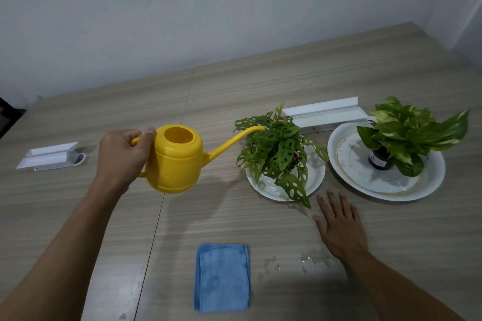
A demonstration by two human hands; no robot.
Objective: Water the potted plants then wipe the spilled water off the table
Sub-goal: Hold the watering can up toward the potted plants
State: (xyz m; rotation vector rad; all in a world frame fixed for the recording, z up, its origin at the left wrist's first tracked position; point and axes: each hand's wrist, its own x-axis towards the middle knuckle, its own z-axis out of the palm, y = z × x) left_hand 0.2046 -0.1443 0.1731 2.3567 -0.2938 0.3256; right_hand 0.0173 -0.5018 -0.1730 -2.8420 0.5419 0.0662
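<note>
My left hand [122, 156] grips the handle of a yellow watering can [177, 161] held above the table, its spout tip reaching the leaves of the holey-leafed plant [279, 151] on a small white plate [313, 177]. A second leafy plant [412, 133] in a dark pot stands on stacked plates [344, 164] at the right. My right hand [339, 227] lies flat on the table, fingers spread, in front of the two plates. A folded blue cloth [221, 277] lies near the front edge. Small puddles of spilled water [307, 262] sit between the cloth and my right wrist.
A white shelf-like tray [323, 114] lies behind the plants. Another white tray piece [49, 155] rests at the far left. A pale wall stands behind the wooden table [260, 81].
</note>
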